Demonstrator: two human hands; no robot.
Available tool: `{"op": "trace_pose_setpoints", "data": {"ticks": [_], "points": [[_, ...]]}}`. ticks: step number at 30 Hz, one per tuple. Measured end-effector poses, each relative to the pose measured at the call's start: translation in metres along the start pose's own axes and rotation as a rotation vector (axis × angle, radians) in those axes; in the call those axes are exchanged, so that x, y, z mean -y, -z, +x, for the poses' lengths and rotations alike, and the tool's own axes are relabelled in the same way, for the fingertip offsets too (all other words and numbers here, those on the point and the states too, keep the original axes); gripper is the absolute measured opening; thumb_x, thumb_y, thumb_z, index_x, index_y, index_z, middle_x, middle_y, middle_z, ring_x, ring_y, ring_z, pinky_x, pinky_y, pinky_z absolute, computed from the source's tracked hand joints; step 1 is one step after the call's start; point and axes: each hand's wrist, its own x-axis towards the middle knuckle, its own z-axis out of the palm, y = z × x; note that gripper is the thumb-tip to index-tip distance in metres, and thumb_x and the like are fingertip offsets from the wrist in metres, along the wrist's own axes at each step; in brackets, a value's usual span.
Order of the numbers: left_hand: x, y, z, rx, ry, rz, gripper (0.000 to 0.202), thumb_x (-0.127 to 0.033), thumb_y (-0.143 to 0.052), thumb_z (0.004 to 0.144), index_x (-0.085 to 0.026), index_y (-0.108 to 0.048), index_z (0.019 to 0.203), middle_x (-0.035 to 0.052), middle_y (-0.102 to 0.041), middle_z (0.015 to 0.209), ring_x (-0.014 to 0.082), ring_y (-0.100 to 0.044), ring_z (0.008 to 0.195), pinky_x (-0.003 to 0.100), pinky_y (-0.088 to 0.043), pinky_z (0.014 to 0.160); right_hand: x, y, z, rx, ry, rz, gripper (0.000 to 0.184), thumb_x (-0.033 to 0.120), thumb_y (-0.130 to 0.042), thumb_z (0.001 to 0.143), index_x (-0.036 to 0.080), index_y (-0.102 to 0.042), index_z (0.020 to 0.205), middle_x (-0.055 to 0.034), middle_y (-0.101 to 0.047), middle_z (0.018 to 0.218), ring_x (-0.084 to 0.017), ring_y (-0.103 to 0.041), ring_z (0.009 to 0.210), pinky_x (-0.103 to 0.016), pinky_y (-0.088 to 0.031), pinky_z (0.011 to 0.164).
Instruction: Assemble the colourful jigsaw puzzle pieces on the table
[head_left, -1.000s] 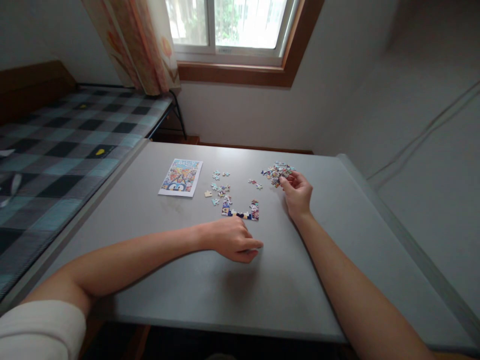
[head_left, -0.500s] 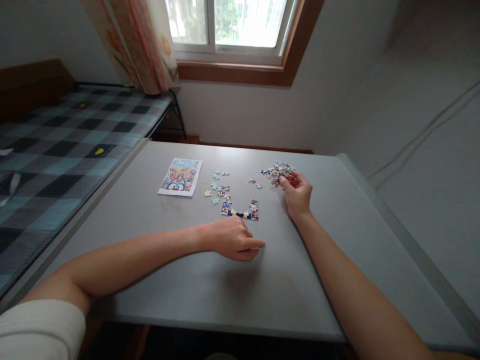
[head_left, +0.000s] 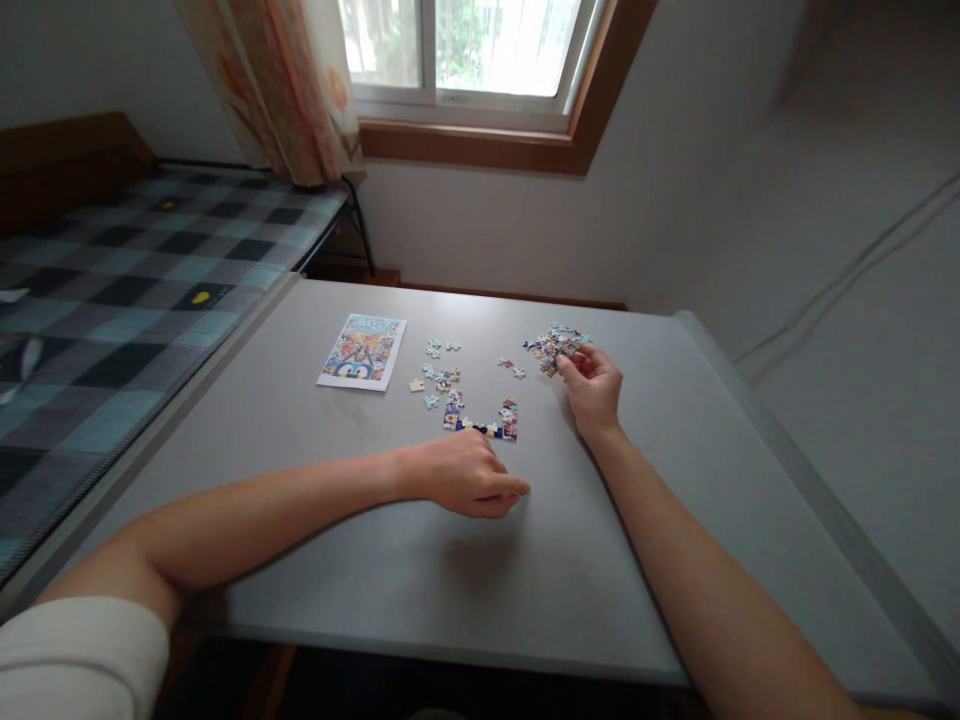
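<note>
My right hand (head_left: 596,392) is at the near right edge of a heap of loose jigsaw pieces (head_left: 553,342). Its thumb and fingers pinch a puzzle piece there, mostly hidden by the fingertips. Over the table, just nearer me than a partly joined puzzle frame (head_left: 510,420), is my left hand (head_left: 476,478). Its fingers are curled in with the index finger pointing right, and nothing shows in it. The joined frame has a bottom row and two short sides; my left hand partly covers its lower edge.
Several loose pieces (head_left: 433,349) lie left of and above the frame, and a pair (head_left: 512,367) sits between frame and heap. A printed picture sheet (head_left: 363,352) lies on the grey table (head_left: 360,590). Beyond the left edge stands a bed with a checked cover (head_left: 150,290).
The right hand has shifted very slightly left along the heap's edge. My left hand stays almost where it was. The camera view has moved a little.
</note>
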Motion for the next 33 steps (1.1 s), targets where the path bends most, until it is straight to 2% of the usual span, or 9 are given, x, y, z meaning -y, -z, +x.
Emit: {"op": "trace_pose_setpoints", "data": {"ticks": [5, 8, 10, 24, 33], "points": [[0.000, 0.005, 0.005, -0.091, 0.100, 0.132, 0.025, -0.025, -0.042, 0.093, -0.017, -0.064, 0.083, 0.0009, -0.061, 0.064, 0.0127, -0.057, 0.060, 0.028, -0.039, 0.058, 0.012, -0.008, -0.011, 0.201, -0.001, -0.065, 0.039, 0.035, -0.072, 0.065, 0.019, -0.062, 0.098, 0.0024, -0.061, 0.068, -0.012, -0.056, 0.059, -0.026, -0.045, 0.057], [0.000, 0.005, 0.007, -0.060, 0.100, 0.132, 0.026, -0.025, -0.041, 0.094, -0.017, -0.063, 0.083, 0.0012, -0.060, 0.066, 0.0121, -0.056, 0.060, 0.027, -0.040, 0.059, 0.019, -0.015, -0.019, 0.355, -0.028, -0.093, 0.040, 0.036, -0.071, 0.068, 0.018, -0.062, 0.103, 0.0013, -0.064, 0.068, -0.013, -0.057, 0.059, -0.025, -0.043, 0.055], [0.000, 0.004, 0.007, -0.025, 0.081, 0.108, 0.025, -0.025, -0.041, 0.094, -0.017, -0.063, 0.084, 0.0009, -0.060, 0.065, 0.0116, -0.055, 0.058, 0.027, -0.040, 0.058, 0.021, -0.018, -0.023, 0.410, -0.033, -0.105, 0.040, 0.036, -0.070, 0.070, 0.017, -0.063, 0.105, 0.0007, -0.065, 0.069, -0.012, -0.057, 0.059, -0.025, -0.042, 0.055], [-0.001, 0.004, 0.007, 0.004, 0.095, 0.062, 0.025, -0.024, -0.040, 0.093, -0.017, -0.063, 0.088, 0.0010, -0.060, 0.063, 0.0123, -0.056, 0.057, 0.026, -0.040, 0.056, 0.022, -0.020, -0.028, 0.441, -0.055, -0.172, 0.038, 0.036, -0.068, 0.072, 0.017, -0.062, 0.104, -0.0014, -0.067, 0.072, -0.013, -0.058, 0.060, -0.026, -0.046, 0.058], [0.000, 0.005, 0.004, 0.004, 0.089, 0.053, 0.026, -0.025, -0.039, 0.094, -0.018, -0.064, 0.090, 0.0010, -0.060, 0.065, 0.0125, -0.056, 0.060, 0.027, -0.040, 0.058, 0.021, -0.019, -0.028, 0.436, -0.026, -0.257, 0.039, 0.033, -0.066, 0.073, 0.016, -0.061, 0.107, -0.0014, -0.066, 0.074, -0.012, -0.058, 0.059, -0.026, -0.045, 0.057]]}}
